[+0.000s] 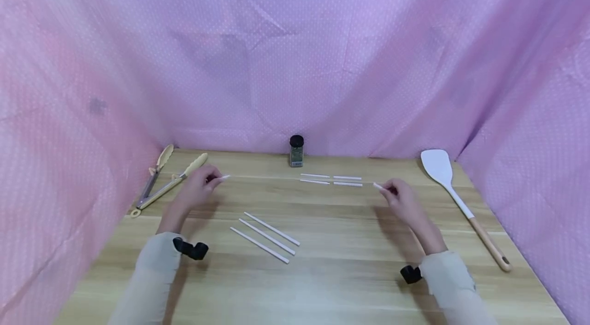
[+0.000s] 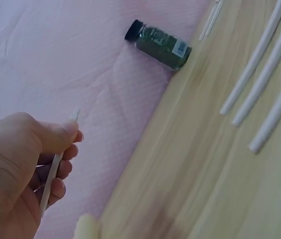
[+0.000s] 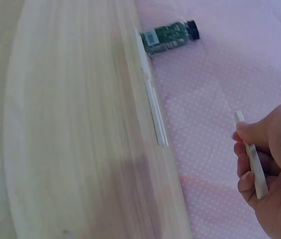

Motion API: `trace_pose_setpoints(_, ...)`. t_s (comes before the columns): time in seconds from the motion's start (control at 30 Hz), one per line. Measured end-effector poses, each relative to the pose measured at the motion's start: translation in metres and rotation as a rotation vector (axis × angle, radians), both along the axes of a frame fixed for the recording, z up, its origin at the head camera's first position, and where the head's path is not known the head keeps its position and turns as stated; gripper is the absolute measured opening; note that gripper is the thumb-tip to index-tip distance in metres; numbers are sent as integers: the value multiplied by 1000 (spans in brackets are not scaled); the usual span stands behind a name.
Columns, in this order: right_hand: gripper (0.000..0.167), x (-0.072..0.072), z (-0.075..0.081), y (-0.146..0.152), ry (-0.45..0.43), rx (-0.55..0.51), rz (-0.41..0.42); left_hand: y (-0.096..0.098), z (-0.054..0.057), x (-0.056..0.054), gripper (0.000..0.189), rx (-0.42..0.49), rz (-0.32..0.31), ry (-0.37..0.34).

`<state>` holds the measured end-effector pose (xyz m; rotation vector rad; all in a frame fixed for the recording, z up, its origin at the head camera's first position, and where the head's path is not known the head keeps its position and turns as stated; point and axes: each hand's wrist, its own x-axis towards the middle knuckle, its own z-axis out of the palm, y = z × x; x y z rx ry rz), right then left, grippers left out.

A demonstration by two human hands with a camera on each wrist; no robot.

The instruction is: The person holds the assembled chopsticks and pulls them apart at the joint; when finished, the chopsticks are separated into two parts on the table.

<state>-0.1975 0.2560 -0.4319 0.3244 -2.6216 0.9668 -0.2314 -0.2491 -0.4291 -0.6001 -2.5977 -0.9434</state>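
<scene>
My left hand [image 1: 199, 187] holds a thin white stick [image 2: 51, 180] between thumb and curled fingers, above the table's left side near the tongs. On the other side, my right hand [image 1: 403, 201] grips a similar short white stick [image 3: 255, 168], its tip poking out past the thumb. Between the hands, several short white sticks [image 1: 348, 178] lie in two end-to-end pairs of rows at the back of the table. Three longer white sticks [image 1: 267, 236] lie side by side at a slant, closer to the front.
A small black-capped jar [image 1: 296, 152] with green contents stands at the back. Cream-tipped tongs [image 1: 156, 194] lie spread at the left. A white spatula [image 1: 454, 192] with a wooden handle lies at the right. Pink cloth [image 1: 295, 59] hangs around the wooden table [image 1: 350, 284].
</scene>
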Motion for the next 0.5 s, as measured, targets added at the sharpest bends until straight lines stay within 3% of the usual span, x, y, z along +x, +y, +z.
trace_pose_setpoints(0.1,9,-4,1,10,-23,15,27,3,-4,-1,7,-1,-27,-38)
trace_pose_setpoints(0.27,16,-11,-7,5,-55,33,66,35,-14,-6,5,5,-87,-73)
trace_pose_setpoints(0.5,6,-20,-22,-1,-61,50,30,82,-18,-8,11,-46,-125,-205)
